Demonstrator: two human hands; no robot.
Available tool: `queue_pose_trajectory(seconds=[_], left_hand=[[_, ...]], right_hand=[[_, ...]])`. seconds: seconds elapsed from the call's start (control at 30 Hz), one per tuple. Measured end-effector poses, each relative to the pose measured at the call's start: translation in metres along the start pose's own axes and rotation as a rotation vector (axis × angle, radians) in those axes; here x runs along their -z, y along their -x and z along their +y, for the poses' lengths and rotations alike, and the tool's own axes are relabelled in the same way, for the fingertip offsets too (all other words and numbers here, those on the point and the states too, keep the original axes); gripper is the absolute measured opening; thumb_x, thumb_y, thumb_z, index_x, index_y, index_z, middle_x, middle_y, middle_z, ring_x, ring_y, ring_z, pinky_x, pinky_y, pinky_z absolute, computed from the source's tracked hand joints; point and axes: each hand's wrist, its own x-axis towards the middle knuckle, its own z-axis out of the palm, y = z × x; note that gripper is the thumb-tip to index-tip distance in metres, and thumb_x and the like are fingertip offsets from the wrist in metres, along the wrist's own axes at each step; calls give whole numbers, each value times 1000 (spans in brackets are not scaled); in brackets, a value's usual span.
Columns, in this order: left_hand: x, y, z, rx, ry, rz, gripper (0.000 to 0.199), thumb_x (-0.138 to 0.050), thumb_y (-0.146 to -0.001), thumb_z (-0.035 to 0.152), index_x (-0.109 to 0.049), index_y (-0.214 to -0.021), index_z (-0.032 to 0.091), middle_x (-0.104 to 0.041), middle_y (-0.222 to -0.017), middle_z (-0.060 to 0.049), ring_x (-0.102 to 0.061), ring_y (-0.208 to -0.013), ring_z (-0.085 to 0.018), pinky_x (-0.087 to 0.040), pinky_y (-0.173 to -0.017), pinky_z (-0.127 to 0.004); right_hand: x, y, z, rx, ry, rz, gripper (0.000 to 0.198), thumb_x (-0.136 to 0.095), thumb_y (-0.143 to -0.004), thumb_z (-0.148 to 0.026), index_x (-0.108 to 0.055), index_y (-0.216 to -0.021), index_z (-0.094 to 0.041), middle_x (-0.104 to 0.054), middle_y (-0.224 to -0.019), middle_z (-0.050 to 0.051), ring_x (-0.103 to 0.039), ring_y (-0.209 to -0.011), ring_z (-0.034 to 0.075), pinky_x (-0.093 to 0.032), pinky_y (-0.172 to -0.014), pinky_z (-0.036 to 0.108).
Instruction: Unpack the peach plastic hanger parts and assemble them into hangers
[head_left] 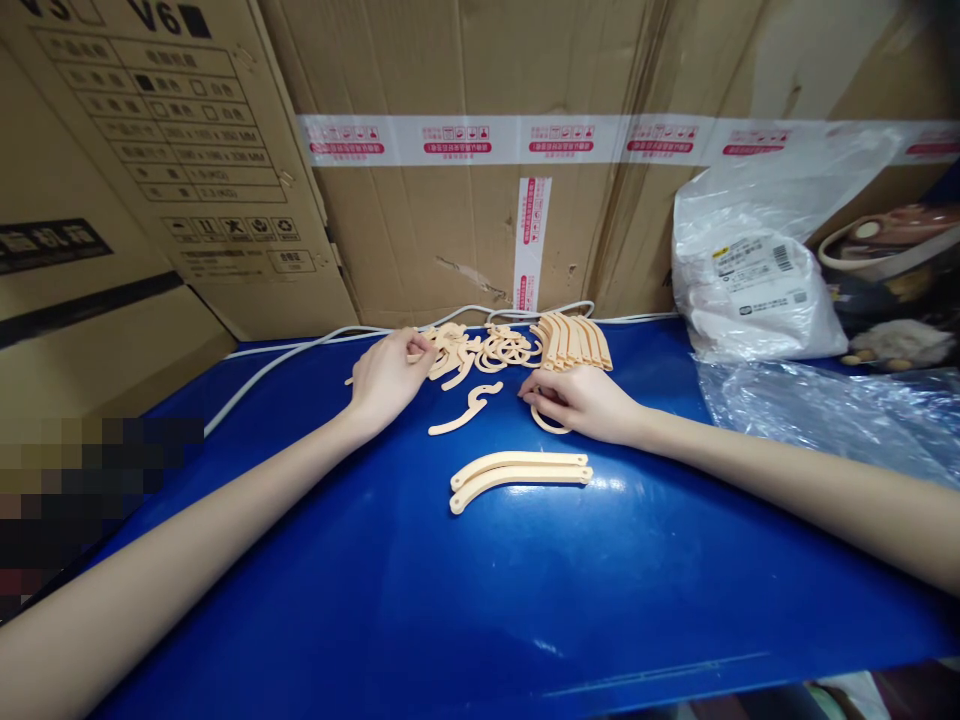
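My left hand [391,372] is closed in a pinch at the left end of a pile of cream plastic pieces [450,350]; what its fingertips hold is hidden. My right hand [589,402] has its fingers closed on a ring-like cream piece [551,426], whose curved lower edge shows beneath them. Between the hands lies an S-shaped hooked cream piece [472,408]. Nearer to me, two long curved cream bars [521,474] rest side by side. Beyond my right hand, several similar bars [574,340] form a neat row, next to loose rings and hooks [506,348].
Cardboard boxes [465,60] wall off the back and left of the blue table [360,590]. A white cable [277,362] runs along the back. At the right are a white plastic bag [757,280], clear plastic film [840,405] and a bagged bundle [900,290].
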Motion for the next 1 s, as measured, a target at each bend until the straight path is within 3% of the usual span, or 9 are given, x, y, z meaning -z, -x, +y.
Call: queue_pose_trajectory(seconds=[0.1, 0.27, 0.47, 0.63, 0.83, 1.0], left_hand=[[5, 7, 3, 8, 68, -28, 21, -44, -89, 37, -58, -92, 22, -69, -92, -4, -63, -84, -23, -43, -69, -31], [14, 33, 14, -24, 143, -186, 20, -49, -83, 39, -57, -77, 22, -66, -76, 1, -60, -72, -19, -41, -63, -29], [21, 59, 36, -51, 16, -305, 22, -49, -84, 42, -57, -74, 24, -64, -65, 2, -58, -63, -20, -35, -55, -30], [16, 62, 37, -126, -93, -309, 22, -51, -87, 42, -59, -74, 26, -69, -70, 3, -64, -71, -22, -35, -57, -30], [15, 63, 33, -265, -236, -215, 30, -55, -87, 47, -59, -69, 24, -69, -75, 1, -64, -77, -22, -34, -57, -31], [11, 59, 25, -483, -211, -103, 24, -49, -93, 43, -63, -95, 24, -68, -105, -3, -60, -100, -22, -44, -73, -31]], right_hand=[[1, 1, 0, -10, 5, -3, 23, -49, -92, -26, -68, -98, -14, -69, -71, 3, -59, -59, 12, -40, -59, 23], [2, 4, 1, -25, -10, 40, 25, -44, -94, -23, -68, -97, -14, -73, -89, 8, -66, -77, 16, -44, -70, 26], [3, 4, 1, -27, 5, 59, 20, -49, -92, -24, -68, -94, -15, -70, -74, 4, -59, -61, 12, -39, -60, 23], [3, 4, 0, -35, 17, 50, 20, -50, -91, -24, -68, -92, -15, -68, -71, 3, -57, -60, 12, -37, -59, 23], [3, 4, 0, -21, 23, 54, 20, -50, -91, -23, -68, -93, -15, -70, -75, 4, -59, -63, 12, -39, -61, 23], [5, 3, 0, -30, -34, 61, 20, -50, -92, -21, -67, -99, -14, -70, -77, 4, -58, -63, 12, -41, -62, 24]])
